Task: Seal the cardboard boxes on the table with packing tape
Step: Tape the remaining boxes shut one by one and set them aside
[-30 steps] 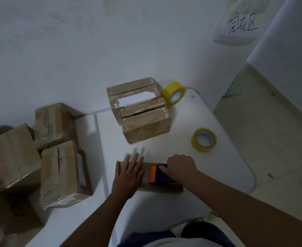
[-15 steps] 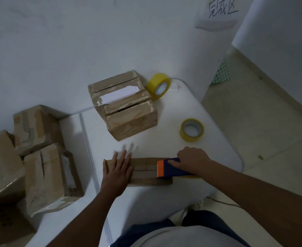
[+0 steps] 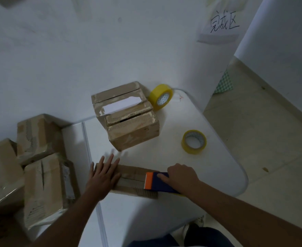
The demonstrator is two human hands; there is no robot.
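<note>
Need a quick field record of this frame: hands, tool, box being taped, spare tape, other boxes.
left hand: flat on the left end of the flat box, fingers straight
right hand: grips the tape dispenser
tape dispenser: orange and dark blue, on the box's right end
flat box: near table edge, tape strip along its top
tape rolls: one flat, one on edge by the wall
open boxes: two, behind, untaped
table: white

L hand (image 3: 104, 177) flat on box (image 3: 134, 182); R hand (image 3: 181, 177) grips tape dispenser (image 3: 158, 182).
</note>
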